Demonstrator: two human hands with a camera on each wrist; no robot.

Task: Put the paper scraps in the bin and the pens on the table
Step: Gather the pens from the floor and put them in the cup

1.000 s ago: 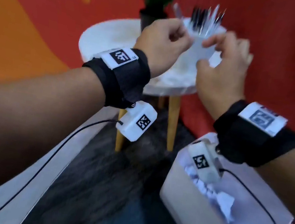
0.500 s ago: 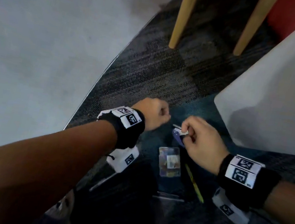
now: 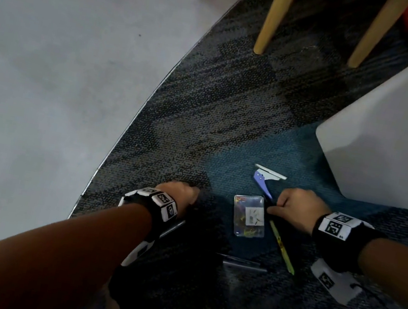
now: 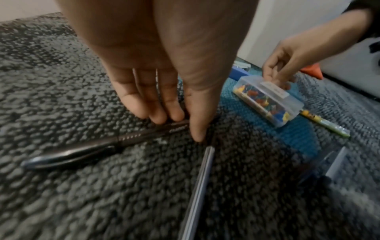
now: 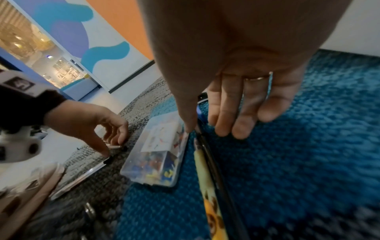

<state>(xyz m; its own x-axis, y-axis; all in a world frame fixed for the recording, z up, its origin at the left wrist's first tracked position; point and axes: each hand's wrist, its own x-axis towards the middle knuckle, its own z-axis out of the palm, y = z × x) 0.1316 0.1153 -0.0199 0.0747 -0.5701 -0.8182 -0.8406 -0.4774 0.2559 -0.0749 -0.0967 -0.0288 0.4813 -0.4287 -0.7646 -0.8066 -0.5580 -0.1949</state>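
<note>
Left wrist view: your left hand (image 4: 164, 91) reaches down to the dark carpet (image 4: 82, 186), thumb and fingertips (image 4: 160, 116) closing on one end of a black ballpoint pen with a shiny clip (image 4: 98, 146); the pen lies flat on the floor. A second slim grey pen (image 4: 199, 186) lies just beside your thumb, angled toward the camera.

On the right wrist view, your right hand (image 5: 232, 104) has its thumb and fingers around the top of a thin dark pen (image 5: 213, 165), which also lies on the blue patch of carpet, alongside a yellow-green pen with cartoon print (image 5: 207, 186) (the two run side by side, touching or nearly so). Whether the fingers have fully closed on it, I cannot tell.

Between your hands sits a clear plastic box of coloured push pins (image 3: 249, 216). Beyond it lies a blue and white flat tool (image 3: 264, 180). The white bin (image 3: 394, 137) stands on the carpet to the right, near two wooden table legs (image 3: 271, 17).
</note>
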